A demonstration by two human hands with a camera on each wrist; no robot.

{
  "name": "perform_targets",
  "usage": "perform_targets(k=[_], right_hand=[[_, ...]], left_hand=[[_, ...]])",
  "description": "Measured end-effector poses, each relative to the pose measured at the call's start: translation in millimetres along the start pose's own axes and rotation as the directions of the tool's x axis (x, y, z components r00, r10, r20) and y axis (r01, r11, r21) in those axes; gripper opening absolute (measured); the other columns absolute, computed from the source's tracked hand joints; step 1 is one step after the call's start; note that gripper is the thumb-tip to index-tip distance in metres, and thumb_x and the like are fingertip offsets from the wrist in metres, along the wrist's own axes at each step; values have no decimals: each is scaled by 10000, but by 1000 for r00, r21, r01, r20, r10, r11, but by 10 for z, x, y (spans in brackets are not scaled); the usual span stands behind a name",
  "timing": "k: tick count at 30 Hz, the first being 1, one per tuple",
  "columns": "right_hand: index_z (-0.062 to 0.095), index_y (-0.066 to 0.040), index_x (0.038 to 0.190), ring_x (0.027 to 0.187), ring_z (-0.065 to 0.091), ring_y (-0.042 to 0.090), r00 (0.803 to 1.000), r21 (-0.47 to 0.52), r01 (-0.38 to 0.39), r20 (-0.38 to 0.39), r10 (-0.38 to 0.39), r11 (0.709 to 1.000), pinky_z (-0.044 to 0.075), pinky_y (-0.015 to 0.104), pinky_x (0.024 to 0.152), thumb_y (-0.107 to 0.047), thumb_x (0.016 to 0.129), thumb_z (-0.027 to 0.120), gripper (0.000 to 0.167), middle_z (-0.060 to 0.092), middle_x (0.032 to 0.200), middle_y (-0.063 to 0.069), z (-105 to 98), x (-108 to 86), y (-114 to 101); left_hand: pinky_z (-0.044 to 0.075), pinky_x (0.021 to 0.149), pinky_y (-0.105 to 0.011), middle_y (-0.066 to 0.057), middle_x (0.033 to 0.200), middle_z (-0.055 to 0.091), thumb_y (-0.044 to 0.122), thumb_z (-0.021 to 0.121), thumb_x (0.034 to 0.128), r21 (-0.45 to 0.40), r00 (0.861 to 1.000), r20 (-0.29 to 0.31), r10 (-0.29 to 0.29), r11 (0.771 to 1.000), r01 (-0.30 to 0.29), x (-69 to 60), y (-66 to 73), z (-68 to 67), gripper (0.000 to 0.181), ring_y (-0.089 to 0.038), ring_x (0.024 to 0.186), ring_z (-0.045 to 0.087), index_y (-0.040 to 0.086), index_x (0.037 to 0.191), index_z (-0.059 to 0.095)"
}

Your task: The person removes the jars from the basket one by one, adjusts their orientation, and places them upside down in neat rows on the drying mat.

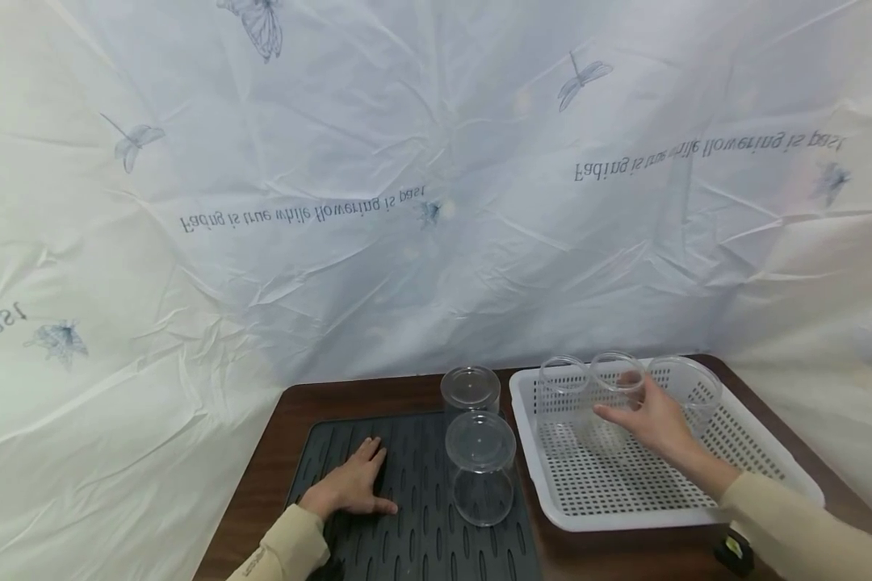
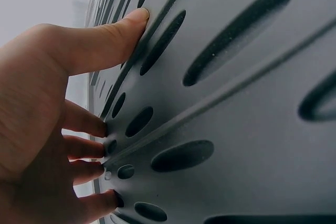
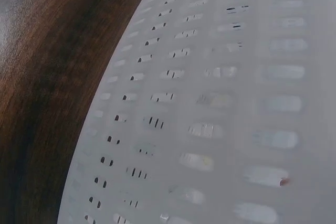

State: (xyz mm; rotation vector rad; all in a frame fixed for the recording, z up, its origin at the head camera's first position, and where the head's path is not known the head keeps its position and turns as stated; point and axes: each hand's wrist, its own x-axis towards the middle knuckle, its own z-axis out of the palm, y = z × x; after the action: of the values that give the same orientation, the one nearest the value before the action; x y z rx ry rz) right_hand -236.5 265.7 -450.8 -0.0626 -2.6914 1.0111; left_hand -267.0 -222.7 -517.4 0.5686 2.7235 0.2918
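My right hand (image 1: 654, 415) reaches into the white perforated basket (image 1: 552, 512), thumb and fingers around a clear cylindrical container (image 1: 601, 428) with a round open rim. On its left is another clear container (image 1: 558, 411), and a third (image 1: 698, 387) stands on its right, partly behind the hand. My left hand (image 1: 350, 484) lies with spread fingers on the dark ribbed mat (image 1: 414, 516); in the left wrist view its fingertips touch the slotted surface. Two more clear cylinders, one nearer (image 1: 483, 476) and one farther (image 1: 471, 391), stand at the mat's right side.
A brown wooden table (image 1: 363, 395) bears the mat and basket. Behind it hangs a pale printed sheet (image 1: 436, 266). A small black object with a yellow-green patch (image 1: 734, 549) lies by the right sleeve. The right wrist view shows mainly the basket wall (image 3: 210, 103).
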Motion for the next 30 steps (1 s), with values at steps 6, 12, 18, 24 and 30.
perform_targets(k=[6, 12, 18, 24, 30], right_hand=[[478, -18, 1255, 1029, 582, 475, 1000, -12, 24, -19, -24, 1000, 545, 475, 682, -524, 792, 766, 744, 568, 1169, 309, -54, -48, -51], [483, -32, 1234, 1072, 567, 522, 998, 10, 45, -47, -44, 999, 547, 533, 737, -487, 785, 789, 709, 563, 1181, 301, -141, -79, -111], [519, -45, 1204, 1010, 601, 486, 992, 2, 76, -100, -75, 997, 538, 444, 664, -457, 771, 811, 666, 577, 1144, 268, -257, -96, -166], [527, -57, 1212, 984, 617, 473, 991, -13, 86, -97, -87, 996, 521, 372, 609, -461, 768, 811, 664, 605, 1110, 260, -303, -124, -197], [536, -87, 1194, 972, 626, 451, 987, -16, 125, -101, -126, 992, 515, 377, 612, -451, 769, 814, 624, 615, 1114, 207, -327, -152, -256]], left_hand=[[350, 1072, -596, -214, 1596, 195, 637, 744, 735, -11, 1000, -3, 4, 1000, -4, -22, -14, 17, 1060, -404, 1478, 169, -22, 1478, 372], [349, 1073, -596, -217, 1597, 193, 637, 743, 736, -13, 1000, -1, 11, 1000, -11, -7, -16, 2, 1060, -405, 1479, 166, -25, 1477, 372], [338, 1083, -595, -210, 1599, 191, 641, 733, 745, -11, 1000, -3, 13, 1000, -13, 20, -10, -18, 1053, -397, 1483, 159, -21, 1479, 369], [337, 1083, -595, -215, 1596, 197, 630, 744, 741, -11, 1000, 2, 11, 1000, -11, -1, 3, -22, 1052, -403, 1479, 170, -27, 1475, 375], [340, 1078, -597, -218, 1593, 203, 616, 749, 746, -11, 1000, -7, 19, 1000, -19, -8, 3, -21, 1038, -407, 1476, 177, -27, 1472, 379]])
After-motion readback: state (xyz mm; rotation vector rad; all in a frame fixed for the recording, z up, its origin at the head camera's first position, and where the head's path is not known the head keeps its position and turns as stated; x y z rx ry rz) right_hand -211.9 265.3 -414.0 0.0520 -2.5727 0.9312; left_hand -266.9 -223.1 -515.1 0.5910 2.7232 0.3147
